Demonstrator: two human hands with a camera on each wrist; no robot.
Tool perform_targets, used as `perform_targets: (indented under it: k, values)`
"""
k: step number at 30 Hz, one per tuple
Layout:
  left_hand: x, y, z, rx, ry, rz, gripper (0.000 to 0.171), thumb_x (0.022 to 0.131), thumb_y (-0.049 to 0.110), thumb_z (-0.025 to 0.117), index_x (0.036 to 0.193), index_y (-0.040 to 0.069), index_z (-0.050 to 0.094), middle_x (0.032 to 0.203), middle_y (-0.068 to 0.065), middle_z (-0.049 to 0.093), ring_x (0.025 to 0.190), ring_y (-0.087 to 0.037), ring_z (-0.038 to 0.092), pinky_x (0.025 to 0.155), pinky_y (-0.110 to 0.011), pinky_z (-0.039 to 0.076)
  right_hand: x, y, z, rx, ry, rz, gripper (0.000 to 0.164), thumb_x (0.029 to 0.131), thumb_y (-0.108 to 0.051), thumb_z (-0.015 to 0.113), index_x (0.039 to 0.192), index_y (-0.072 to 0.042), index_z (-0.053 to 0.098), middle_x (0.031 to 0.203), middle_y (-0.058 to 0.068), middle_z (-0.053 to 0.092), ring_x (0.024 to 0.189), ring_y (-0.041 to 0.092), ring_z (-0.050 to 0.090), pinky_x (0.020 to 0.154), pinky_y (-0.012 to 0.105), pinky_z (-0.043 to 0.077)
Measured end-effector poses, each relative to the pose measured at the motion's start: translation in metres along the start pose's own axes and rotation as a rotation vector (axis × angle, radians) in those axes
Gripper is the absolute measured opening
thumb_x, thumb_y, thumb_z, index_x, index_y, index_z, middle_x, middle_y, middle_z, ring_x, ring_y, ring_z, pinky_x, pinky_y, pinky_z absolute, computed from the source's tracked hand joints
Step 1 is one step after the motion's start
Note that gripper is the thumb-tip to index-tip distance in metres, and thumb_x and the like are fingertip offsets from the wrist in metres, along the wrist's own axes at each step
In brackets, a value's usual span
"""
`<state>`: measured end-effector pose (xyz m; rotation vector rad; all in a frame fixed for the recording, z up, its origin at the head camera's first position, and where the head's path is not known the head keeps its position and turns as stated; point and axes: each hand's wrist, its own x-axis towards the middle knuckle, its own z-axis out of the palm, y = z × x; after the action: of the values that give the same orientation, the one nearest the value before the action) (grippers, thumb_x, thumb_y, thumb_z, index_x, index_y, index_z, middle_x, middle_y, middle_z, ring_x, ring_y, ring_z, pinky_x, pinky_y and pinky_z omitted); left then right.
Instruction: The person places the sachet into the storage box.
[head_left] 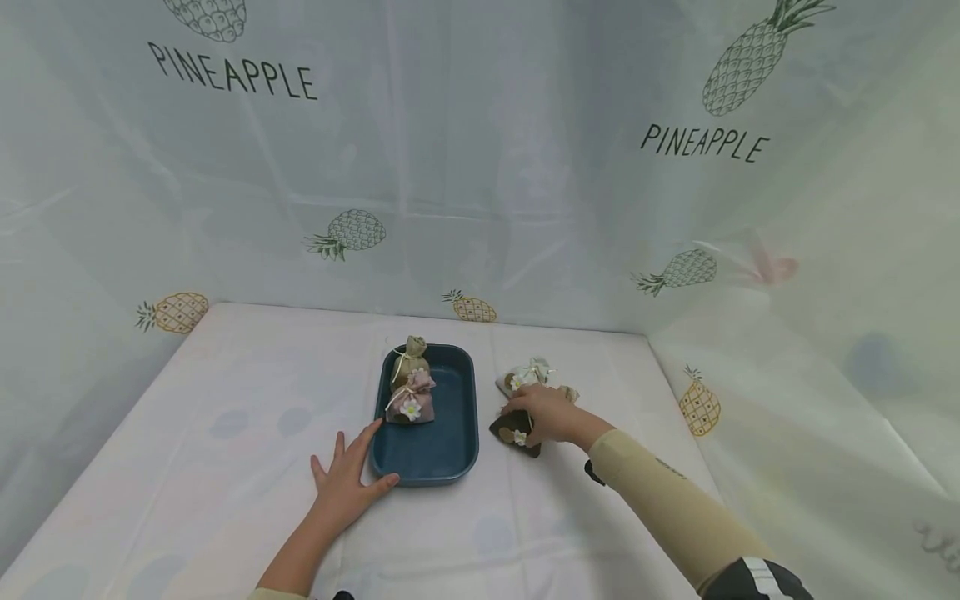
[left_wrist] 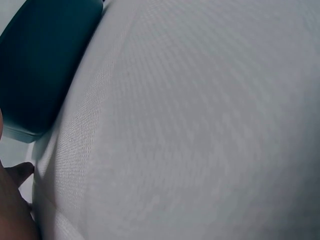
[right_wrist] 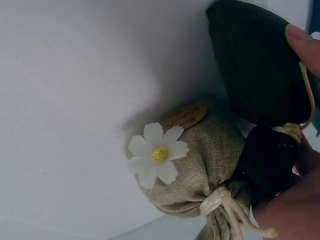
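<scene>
My right hand (head_left: 553, 415) grips a dark drawstring pouch (right_wrist: 250, 65), with thumb and fingers around it in the right wrist view. Against it lies a tan linen pouch (right_wrist: 215, 155) with a white flower and a small tag. Just beyond that hand is a pale pouch (head_left: 525, 374) with a ribbon. My left hand (head_left: 343, 490), fingers spread, touches the near left side of a dark blue tray (head_left: 431, 468). Inside the tray's left half are a pink pouch (head_left: 415, 402) with a white flower and, behind it, a beige pouch (head_left: 412, 360).
A white cloth (head_left: 225, 492) with faint dots covers the table. Behind and at the sides hangs a pale curtain (head_left: 480, 150) printed with pineapples, meeting the table's back edge. The tray's right half shows bare bottom.
</scene>
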<state>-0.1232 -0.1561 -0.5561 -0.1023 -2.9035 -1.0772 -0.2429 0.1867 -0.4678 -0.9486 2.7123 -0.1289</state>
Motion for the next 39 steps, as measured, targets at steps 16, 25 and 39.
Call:
perform_targets:
  k: [16, 25, 39]
  values:
    - [0.002, -0.005, 0.007, -0.025, 0.013, 0.014, 0.091, 0.080, 0.054, 0.072, 0.153, 0.026, 0.027, 0.153, -0.019, 0.033, 0.140, -0.056, 0.005, 0.097, -0.077, -0.014, -0.001, 0.000, 0.001, 0.010, -0.010, -0.045, 0.051, 0.066, -0.008, 0.090, 0.112, -0.019, 0.072, 0.113, -0.001, 0.063, 0.103, 0.019, 0.059, 0.085, 0.034, 0.051]
    - [0.001, -0.005, 0.006, -0.017, 0.027, 0.021, 0.091, 0.079, 0.054, 0.073, 0.152, 0.026, 0.027, 0.153, -0.019, 0.034, 0.140, -0.057, 0.005, 0.097, -0.077, -0.014, -0.001, -0.010, -0.030, -0.007, 0.050, -0.143, 0.051, 0.067, -0.007, 0.088, 0.114, -0.019, 0.071, 0.107, -0.003, 0.060, 0.095, 0.016, 0.057, 0.079, 0.032, 0.050]
    - [0.000, -0.005, 0.003, -0.009, 0.015, 0.015, 0.091, 0.080, 0.056, 0.072, 0.153, 0.026, 0.026, 0.154, -0.018, 0.033, 0.140, -0.057, 0.006, 0.097, -0.077, -0.013, 0.013, -0.066, -0.071, -0.079, 0.074, -0.338, 0.051, 0.072, -0.020, 0.088, 0.120, -0.023, 0.069, 0.115, -0.004, 0.060, 0.103, 0.014, 0.056, 0.091, 0.032, 0.047]
